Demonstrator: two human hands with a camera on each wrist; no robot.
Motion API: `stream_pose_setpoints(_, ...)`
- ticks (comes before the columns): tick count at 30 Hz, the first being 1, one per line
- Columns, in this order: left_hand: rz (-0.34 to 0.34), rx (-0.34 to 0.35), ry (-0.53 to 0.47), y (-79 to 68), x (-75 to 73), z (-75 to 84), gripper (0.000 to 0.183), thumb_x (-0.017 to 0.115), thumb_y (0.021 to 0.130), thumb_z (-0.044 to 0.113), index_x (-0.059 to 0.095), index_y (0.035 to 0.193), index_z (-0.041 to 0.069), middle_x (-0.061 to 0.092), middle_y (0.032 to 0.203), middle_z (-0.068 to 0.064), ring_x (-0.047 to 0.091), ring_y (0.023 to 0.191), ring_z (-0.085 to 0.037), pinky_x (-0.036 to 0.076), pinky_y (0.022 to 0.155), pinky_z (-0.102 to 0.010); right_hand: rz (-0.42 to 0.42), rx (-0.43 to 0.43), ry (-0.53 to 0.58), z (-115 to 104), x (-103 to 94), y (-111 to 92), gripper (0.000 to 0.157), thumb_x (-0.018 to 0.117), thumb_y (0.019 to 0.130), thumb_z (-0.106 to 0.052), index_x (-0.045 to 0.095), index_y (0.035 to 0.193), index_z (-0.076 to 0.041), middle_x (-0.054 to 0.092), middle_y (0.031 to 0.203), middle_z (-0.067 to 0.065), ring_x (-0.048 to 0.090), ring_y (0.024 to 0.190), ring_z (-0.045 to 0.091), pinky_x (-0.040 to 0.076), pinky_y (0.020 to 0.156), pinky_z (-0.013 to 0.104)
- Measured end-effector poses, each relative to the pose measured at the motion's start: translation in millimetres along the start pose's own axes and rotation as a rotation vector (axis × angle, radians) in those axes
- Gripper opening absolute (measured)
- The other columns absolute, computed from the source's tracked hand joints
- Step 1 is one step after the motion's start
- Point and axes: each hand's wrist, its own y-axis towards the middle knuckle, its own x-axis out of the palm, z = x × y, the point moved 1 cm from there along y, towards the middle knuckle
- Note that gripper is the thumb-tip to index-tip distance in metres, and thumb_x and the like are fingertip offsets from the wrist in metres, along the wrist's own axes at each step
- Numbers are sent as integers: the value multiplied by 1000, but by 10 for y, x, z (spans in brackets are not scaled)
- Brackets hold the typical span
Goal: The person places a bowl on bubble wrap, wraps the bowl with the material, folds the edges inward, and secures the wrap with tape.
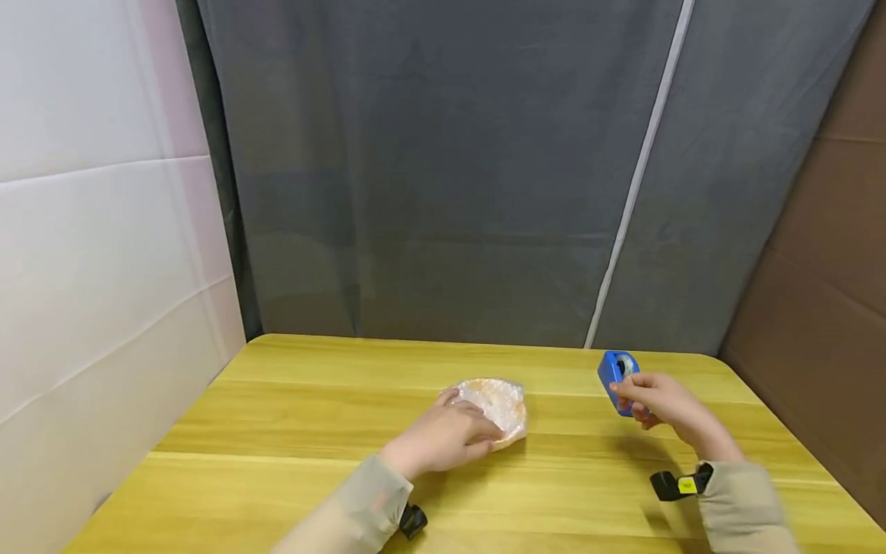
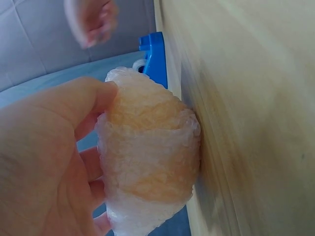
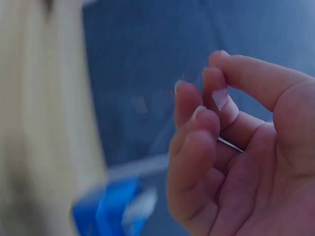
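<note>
A round, pale orange item in bubble wrap (image 1: pixel 508 408) lies on the wooden table. My left hand (image 1: pixel 446 435) holds this bundle from its near left side. In the left wrist view the thumb (image 2: pixel 101 96) presses one edge of the wrap, and the other fingers pass partly out of sight behind it. My right hand (image 1: pixel 664 404) is raised in front of a blue tape dispenser (image 1: pixel 609 377), overlapping it in the head view. Between its thumb and index finger it pinches a small strip of clear tape (image 3: pixel 220 98). The dispenser appears apart from those fingers in the right wrist view.
The yellow wooden table (image 1: pixel 311 408) ends at a dark grey curtain (image 1: pixel 450 192) behind. A white panel (image 1: pixel 104 231) rises along the left side, and a brown one (image 1: pixel 824 254) along the right. Black camera straps (image 1: pixel 681 485) are worn on the wrists.
</note>
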Motion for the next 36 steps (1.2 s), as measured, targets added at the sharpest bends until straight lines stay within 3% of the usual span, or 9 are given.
stream_pose_setpoints(3, -2, -6, 3, 27, -10, -9, 25, 55, 98, 36, 70, 118, 33, 64, 116, 24, 54, 119, -10, 19, 113, -54, -63, -123, -26, -333, 186, 74, 35, 59, 97, -27, 57, 81, 3, 46, 62, 3, 43, 55, 13, 43, 53, 28)
stream_pose_setpoints(7, -13, -16, 15, 41, -8, -12, 26, 55, 98, 37, 70, 118, 34, 63, 116, 24, 53, 119, -10, 19, 113, -53, -130, -243, -61, -644, 516, 219, 30, 61, 96, -25, 60, 80, 1, 51, 69, 5, 47, 61, 16, 44, 60, 30)
stream_pose_setpoints(14, -11, 9, 0, 16, 31, 69, 27, 53, 99, 36, 69, 120, 33, 63, 118, 23, 53, 120, -10, 21, 112, -56, -268, -289, -168, -716, 1014, 425, 28, 64, 93, -23, 63, 74, -2, 47, 67, -1, 39, 63, 14, 31, 57, 26)
stream_pose_setpoints(18, 7, 28, 10, -3, 11, 112, 27, 53, 98, 35, 69, 120, 32, 64, 117, 21, 54, 119, -11, 22, 111, -56, -274, -289, -172, -709, 1089, 439, 29, 65, 91, -23, 63, 74, 1, 45, 65, -4, 37, 62, 13, 28, 55, 24)
stream_pose_setpoints(25, 7, 18, 4, -25, -84, 93, 27, 53, 98, 35, 69, 119, 31, 64, 119, 18, 53, 120, -12, 19, 112, -56, -247, -313, -157, -793, 1075, 433, 28, 64, 92, -25, 65, 77, -1, 58, 76, -1, 44, 71, 16, 36, 63, 30)
stream_pose_setpoints(32, 0, 17, -8, -16, -105, 83, 28, 52, 99, 34, 68, 121, 30, 62, 121, 21, 51, 122, -12, 18, 113, -57, -209, -323, -179, -784, 1161, 468, 28, 66, 90, -24, 65, 75, -1, 52, 67, -4, 39, 61, 12, 32, 55, 24)
stream_pose_setpoints(36, -2, 23, -2, -30, -87, 89, 27, 53, 98, 34, 69, 120, 30, 63, 119, 22, 52, 120, -12, 18, 112, -57, -167, -340, -186, -753, 1235, 460, 23, 68, 88, -21, 66, 73, -4, 59, 70, -3, 42, 62, 11, 35, 55, 24)
